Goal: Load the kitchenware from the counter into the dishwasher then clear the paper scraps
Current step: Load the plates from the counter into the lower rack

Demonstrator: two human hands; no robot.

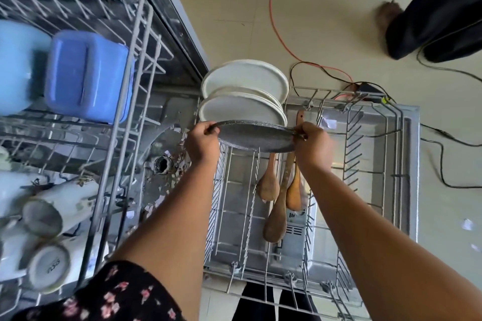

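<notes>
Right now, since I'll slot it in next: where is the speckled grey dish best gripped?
By opposite rim edges, one hand from each side, as the left hand and right hand do: the speckled grey dish is wide, thin and tilted.

A dark speckled plate (257,137), round and flat, sits at the centre of the frame, tilted almost edge-on over the lower rack (400,122). The left hand (203,143) grips its left rim and the right hand (313,146) its right rim. Just above it, white plates (245,81) stand on edge in a row (each overlapping the next). Three wooden spoons (270,182) lie along the rack wires below the dark plate. At left, the upper rack (138,60) holds a blue plastic container (86,75) and white mugs (49,266), bases toward the camera. Small paper scraps (467,224) lie at lower right on the open dishwasher door (409,164).
</notes>
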